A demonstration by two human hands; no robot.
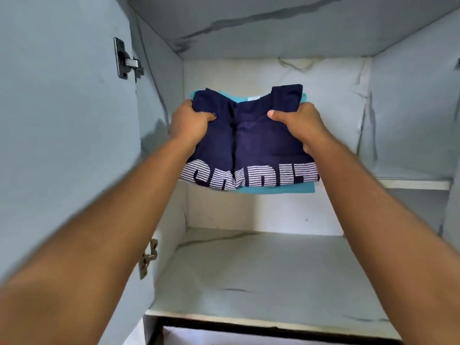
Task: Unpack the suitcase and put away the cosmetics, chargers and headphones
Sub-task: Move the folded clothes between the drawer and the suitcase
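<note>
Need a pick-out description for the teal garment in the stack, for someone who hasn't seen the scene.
Look into the open marble-patterned cupboard, at the folded clothes stack both hands hold at the upper shelf. The teal garment lies under the navy top. It is plain and light, showing only as edges, while the navy top carries white striped lettering.

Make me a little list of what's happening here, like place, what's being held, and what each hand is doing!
place: open cupboard, upper shelf and lower shelf
held: folded navy garment with striped white letters, on a folded teal garment
left hand: grips the stack's left side
right hand: grips the stack's right side
stack position: level with the upper shelf; whether it rests there cannot be told
lower shelf: nothing on the visible part
</note>
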